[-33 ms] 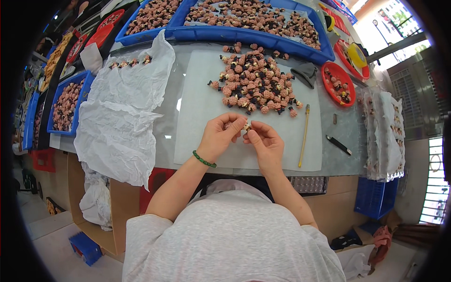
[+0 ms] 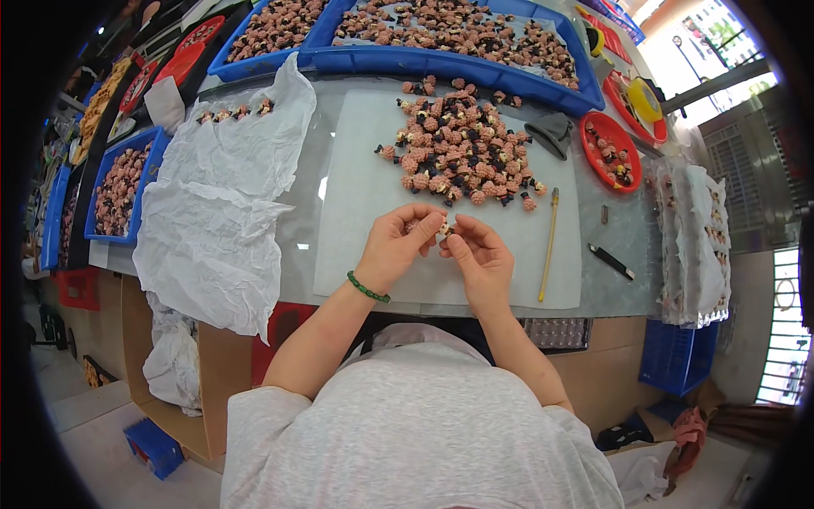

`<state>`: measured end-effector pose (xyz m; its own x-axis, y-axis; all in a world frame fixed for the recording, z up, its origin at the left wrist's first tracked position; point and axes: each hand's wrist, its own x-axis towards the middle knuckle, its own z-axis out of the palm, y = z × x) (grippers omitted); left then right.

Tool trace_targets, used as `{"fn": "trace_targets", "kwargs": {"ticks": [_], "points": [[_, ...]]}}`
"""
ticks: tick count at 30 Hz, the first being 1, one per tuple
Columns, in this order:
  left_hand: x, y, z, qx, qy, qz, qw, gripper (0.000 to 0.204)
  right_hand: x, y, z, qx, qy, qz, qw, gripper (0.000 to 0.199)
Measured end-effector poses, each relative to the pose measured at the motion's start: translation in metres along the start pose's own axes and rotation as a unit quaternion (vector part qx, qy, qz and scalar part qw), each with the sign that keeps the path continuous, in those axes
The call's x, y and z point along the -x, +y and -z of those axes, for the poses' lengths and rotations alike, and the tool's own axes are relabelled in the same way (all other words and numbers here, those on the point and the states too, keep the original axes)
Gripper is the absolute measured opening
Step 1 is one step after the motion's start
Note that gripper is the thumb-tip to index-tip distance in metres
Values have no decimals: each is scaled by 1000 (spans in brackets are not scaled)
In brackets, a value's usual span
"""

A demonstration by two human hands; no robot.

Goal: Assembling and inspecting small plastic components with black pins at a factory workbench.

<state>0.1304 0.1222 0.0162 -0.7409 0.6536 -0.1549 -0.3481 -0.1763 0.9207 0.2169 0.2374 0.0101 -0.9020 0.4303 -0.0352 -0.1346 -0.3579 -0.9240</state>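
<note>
Close to the near edge of the white sheet (image 2: 373,280), both my hands are closed around one small figurine (image 2: 446,228). Its pale front shows between the fingertips, and some pink shows by the left fingers. My left hand (image 2: 398,244), with a green bead bracelet (image 2: 368,288) at the wrist, pinches it from the left. From the other side, the thumb and fingers of my right hand (image 2: 482,265) grip it. Most of the figurine is covered by my fingers. Just beyond lies a heap of similar figurines (image 2: 462,148) with pink curly hair and dark bodies.
Blue trays (image 2: 458,66) of figurines line the far side. Crumpled white paper (image 2: 216,220) lies at left. To the right are a thin yellow stick (image 2: 549,246), a black cutter knife (image 2: 611,262), a red dish (image 2: 623,136) of figurines and stacked clear blister trays (image 2: 699,246).
</note>
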Motion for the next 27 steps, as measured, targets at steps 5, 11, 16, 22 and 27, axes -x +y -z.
{"fn": "trace_targets", "kwargs": {"ticks": [5, 11, 16, 22, 27], "points": [[1, 6, -4, 83, -24, -1, 996, 22, -7, 0, 6, 133, -14, 173, 976, 46], [-1, 8, -2, 126, -63, -23, 990, 28, -6, -1, 8, 176, -22, 201, 963, 46], [2, 5, 2, 137, -63, 1, 989, 29, -5, 3, 5, 176, -17, 206, 963, 45], [-1, 8, 6, 236, -17, 52, 970, 29, -8, -2, 13, 203, -34, 203, 957, 31], [-1, 0, 6, 72, -9, -14, 997, 27, -13, -8, 2, 201, -61, 157, 965, 15]]}}
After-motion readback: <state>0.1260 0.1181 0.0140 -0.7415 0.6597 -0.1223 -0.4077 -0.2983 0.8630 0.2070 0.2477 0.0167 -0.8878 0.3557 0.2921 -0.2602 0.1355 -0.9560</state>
